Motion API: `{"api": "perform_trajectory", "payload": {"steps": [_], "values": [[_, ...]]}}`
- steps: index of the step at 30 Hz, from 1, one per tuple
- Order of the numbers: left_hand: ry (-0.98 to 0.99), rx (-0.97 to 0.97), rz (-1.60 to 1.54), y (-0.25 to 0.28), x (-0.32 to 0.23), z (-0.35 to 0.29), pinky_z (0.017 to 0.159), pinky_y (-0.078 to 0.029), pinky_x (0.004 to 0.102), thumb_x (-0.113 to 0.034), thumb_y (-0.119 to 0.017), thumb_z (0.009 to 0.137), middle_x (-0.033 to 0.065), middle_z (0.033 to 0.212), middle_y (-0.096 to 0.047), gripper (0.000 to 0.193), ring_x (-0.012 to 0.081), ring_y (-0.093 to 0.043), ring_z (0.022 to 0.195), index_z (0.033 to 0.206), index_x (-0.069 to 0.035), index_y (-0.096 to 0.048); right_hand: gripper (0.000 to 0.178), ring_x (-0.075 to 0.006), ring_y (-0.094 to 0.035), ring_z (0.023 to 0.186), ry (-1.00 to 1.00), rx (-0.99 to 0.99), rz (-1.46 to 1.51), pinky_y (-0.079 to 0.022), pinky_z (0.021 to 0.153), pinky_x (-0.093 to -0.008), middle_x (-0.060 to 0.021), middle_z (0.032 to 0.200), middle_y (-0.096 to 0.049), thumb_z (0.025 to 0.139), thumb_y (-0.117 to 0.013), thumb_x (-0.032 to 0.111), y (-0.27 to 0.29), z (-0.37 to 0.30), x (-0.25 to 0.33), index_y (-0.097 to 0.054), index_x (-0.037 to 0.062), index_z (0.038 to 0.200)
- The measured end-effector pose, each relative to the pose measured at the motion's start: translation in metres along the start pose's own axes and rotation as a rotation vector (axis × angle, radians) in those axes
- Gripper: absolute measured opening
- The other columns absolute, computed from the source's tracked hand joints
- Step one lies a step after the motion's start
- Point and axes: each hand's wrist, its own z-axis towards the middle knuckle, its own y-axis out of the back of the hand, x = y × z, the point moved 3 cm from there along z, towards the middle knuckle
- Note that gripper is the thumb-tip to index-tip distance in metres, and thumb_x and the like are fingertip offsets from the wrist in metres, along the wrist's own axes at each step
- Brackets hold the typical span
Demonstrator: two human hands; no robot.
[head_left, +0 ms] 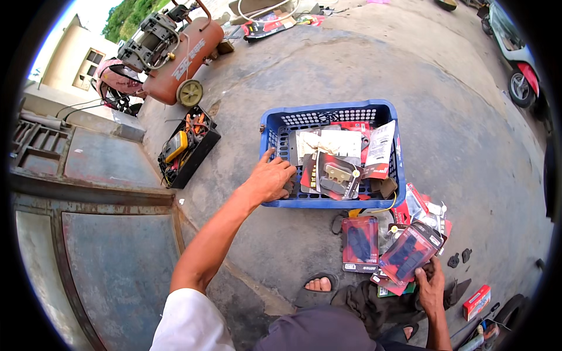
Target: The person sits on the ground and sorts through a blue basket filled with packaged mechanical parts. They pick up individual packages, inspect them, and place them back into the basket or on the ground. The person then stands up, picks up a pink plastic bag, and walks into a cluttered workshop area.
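Observation:
A blue plastic basket [328, 203] stands on the ground in front of me, with carded packs and loose papers inside. My left hand [272, 178] grips its near left corner, fingers curled over the rim. In the basket a brake pad pack [336, 175] lies on top, beside a white and red card [380, 146]. To the right of my foot, my right hand [432, 284] holds the edge of a red-backed blister pack of brake pads [410, 251]. It overlaps a pile of similar packs, among them a blister pack [360, 243] with dark pads.
A black tool box [199, 146] with a yellow meter stands left of the basket. Behind it is an orange air compressor [187, 55]. A metal gate [117, 257] lies at left. Loose brake pads [454, 260], a small red box [477, 302] and a tyre [512, 313] are at right.

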Motion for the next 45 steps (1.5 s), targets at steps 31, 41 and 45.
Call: {"api": "perform_trajectory", "payload": {"steps": [31,41,45], "values": [[0.014,-0.352,-0.241,0.030,-0.053,0.035,0.102,-0.047,0.0448,-0.015,-0.084,0.075,0.0119,0.123,-0.057,0.062,0.0321,-0.054,0.118,0.130,-0.006,-0.056,0.055,-0.0129,-0.057,0.080,0.028,0.002,-0.013,-0.048,0.069,-0.0274,-0.0044,0.090,-0.057,0.098,-0.064,0.009,-0.005,-0.001,0.009,-0.040,-0.0037,0.146],[0.179,-0.406,-1.614,0.039,-0.033,-0.018,0.089,-0.052,0.0301,-0.022,-0.068,0.100,0.0103,0.114,-0.069,0.033,0.0126,-0.063,0.102,0.120,0.003,-0.059,0.053,-0.0125,-0.057,0.082,0.008,-0.001,-0.012,-0.048,0.071,-0.0276,-0.0039,0.091,-0.057,0.098,-0.065,0.009,-0.008,-0.001,0.009,-0.042,-0.0027,0.144],[0.101,-0.278,-1.794,0.025,-0.079,-0.035,0.094,-0.050,0.0286,-0.027,-0.067,0.102,0.0080,0.115,-0.068,0.037,0.0111,-0.062,0.104,0.124,0.002,-0.058,0.052,-0.0120,-0.056,0.082,0.009,-0.010,0.018,-0.048,0.071,-0.0276,-0.0039,0.090,-0.057,0.098,-0.065,0.008,-0.009,-0.002,0.018,-0.043,-0.0022,0.143]]}}
